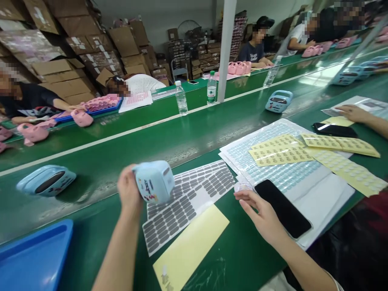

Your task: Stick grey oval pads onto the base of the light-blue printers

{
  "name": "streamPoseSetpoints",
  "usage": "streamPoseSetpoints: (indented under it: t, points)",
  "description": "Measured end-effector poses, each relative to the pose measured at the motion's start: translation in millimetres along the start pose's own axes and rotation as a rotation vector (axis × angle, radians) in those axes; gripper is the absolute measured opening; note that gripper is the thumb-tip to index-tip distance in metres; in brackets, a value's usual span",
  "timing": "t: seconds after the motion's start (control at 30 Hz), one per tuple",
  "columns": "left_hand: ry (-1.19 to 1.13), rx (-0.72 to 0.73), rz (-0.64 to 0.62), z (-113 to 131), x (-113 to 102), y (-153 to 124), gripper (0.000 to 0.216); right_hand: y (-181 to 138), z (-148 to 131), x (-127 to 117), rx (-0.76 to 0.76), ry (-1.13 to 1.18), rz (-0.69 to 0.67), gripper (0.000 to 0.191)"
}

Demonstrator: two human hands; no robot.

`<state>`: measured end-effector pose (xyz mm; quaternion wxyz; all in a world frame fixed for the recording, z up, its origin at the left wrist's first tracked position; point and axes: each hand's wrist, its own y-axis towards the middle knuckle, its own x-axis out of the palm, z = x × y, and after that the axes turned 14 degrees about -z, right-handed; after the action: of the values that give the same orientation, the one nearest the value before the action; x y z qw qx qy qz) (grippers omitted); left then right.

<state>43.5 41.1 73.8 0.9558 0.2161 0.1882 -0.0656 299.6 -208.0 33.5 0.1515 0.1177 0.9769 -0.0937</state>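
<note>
My left hand (pixel 129 192) holds a light blue plastic device (pixel 154 181) up above the green table, with its printed end facing me. Just right of it lie sheets of grey oval stickers (pixel 188 198). My right hand (pixel 260 214) rests on the table, fingers spread and pointing left, beside a black phone (pixel 283 208); its fingertips are near the corner of a white sheet of small round pads (pixel 273 169). A yellow backing sheet (pixel 190 246) lies between my forearms.
A blue tray (pixel 33 258) sits at the near left. Another blue device (pixel 45 180) lies on the conveyor belt (pixel 127 141). Yellow sticker sheets (pixel 339 145), a second phone (pixel 333 130) and a neighbour's hand (pixel 353 113) are at right. Water bottles (pixel 181 98) and several seated people line the far side.
</note>
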Motion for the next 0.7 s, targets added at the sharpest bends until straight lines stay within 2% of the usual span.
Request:
streamPoseSetpoints:
  t: [0.07, 0.13, 0.2, 0.23, 0.27, 0.33, 0.43, 0.5, 0.53, 0.63, 0.67, 0.7]
  points:
    - [0.484, 0.179, -0.062, 6, -11, 43, 0.036, -6, 4, -4, 0.022, -0.003, 0.005, 0.029]
    - [0.934, 0.263, -0.247, 4, -15, 83, 0.036, -9, 3, -2, 0.035, -0.019, -0.012, 0.025]
    - [1.066, 0.262, -0.406, -6, -14, 113, 0.028, -10, -1, 2, 0.039, -0.038, -0.034, 0.022]
    - [1.086, 0.246, -0.447, -12, -12, 123, 0.025, -10, -3, 5, 0.036, -0.049, -0.043, 0.021]
    - [1.084, 0.228, -0.462, -18, -11, 131, 0.023, -9, -5, 9, 0.031, -0.061, -0.049, 0.020]
    - [1.085, 0.214, -0.411, -26, -8, 136, 0.026, -8, -8, 15, 0.015, -0.098, -0.060, 0.022]
    - [1.039, 0.270, -0.319, -24, 1, 121, 0.038, -3, -9, 22, -0.027, -0.194, -0.085, 0.024]
    - [0.982, 0.351, -0.389, -15, 15, 93, 0.045, 4, -10, 26, -0.052, -0.282, -0.110, 0.021]
    - [0.950, 0.401, -0.473, -10, 25, 75, 0.047, 9, -11, 28, -0.056, -0.332, -0.119, 0.020]
    - [0.834, 0.551, -0.883, 1, 54, 15, 0.048, 28, -17, 36, -0.025, -0.498, -0.109, 0.020]
    - [0.733, 0.555, -1.062, 2, 62, -3, 0.050, 34, -19, 40, -0.007, -0.552, -0.098, 0.020]
    - [0.657, 0.543, -1.166, 2, 69, -19, 0.050, 40, -20, 43, 0.012, -0.601, -0.088, 0.019]
